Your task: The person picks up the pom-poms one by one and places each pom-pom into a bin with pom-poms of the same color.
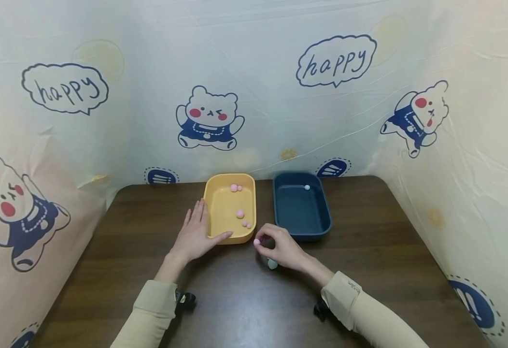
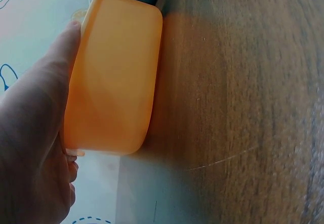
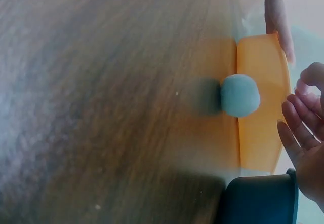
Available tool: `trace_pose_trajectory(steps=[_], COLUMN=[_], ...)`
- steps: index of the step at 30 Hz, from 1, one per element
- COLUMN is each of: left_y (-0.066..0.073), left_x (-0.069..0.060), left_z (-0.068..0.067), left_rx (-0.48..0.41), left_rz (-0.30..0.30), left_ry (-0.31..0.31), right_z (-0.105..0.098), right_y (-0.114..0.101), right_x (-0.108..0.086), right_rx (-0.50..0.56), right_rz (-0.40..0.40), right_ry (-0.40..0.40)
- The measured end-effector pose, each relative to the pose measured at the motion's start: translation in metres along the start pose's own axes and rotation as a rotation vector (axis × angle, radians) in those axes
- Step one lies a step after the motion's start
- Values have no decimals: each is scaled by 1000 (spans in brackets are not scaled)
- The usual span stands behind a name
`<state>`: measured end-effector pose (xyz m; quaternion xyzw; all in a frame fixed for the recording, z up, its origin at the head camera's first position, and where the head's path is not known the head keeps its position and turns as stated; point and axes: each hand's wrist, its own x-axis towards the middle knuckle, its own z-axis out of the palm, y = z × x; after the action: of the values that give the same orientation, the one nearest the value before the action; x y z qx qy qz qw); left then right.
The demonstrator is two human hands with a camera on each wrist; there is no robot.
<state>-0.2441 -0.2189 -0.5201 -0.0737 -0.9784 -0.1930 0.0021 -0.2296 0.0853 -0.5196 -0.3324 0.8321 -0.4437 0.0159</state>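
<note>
Surface (image 1: 236, 309): the far edge is seen across the middle of the frame, against the printed sheet (image 1: 271, 106); the side edges are seen slanting outward toward the lower corners.
Yellow tray (image 1: 223, 208): located at the centre of the frame, near the far edge; five pink balls are contained, two toward its far end and three toward its right side.
Blue tray (image 1: 302, 212): located right of centre; one pale ball (image 1: 307, 187) is contained near its far end.
Room between trays: a narrow strip of wood is seen, widening slightly toward the far edge.
Room at sides: wood is seen from each tray outward to the side edges, and from the near rims down to the bottom of the frame.
Left hand (image 1: 195, 239): spread; the fingers are laid straight along the yellow tray's left wall, the thumb extended over its near-left corner.
Right hand (image 1: 284, 246): a pink ball (image 1: 257, 241) is pinched between thumb and index finger, just beside the yellow tray's lower-right corner; the forearm is angled in from the lower right.
Green ball (image 1: 272, 264): rested on the surface, just below the right hand.
</note>
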Motion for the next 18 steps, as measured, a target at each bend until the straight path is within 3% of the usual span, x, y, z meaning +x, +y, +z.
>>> trace_pose_trajectory(steps=[18], left_y=[0], left_x=[0], left_z=[0], left_rx=[-16], left_rz=[-5], left_ry=[-7], right_z=[-4], right_y=[-5], right_x=[11], right_rx=[3], right_rz=[-40], right_ry=[52])
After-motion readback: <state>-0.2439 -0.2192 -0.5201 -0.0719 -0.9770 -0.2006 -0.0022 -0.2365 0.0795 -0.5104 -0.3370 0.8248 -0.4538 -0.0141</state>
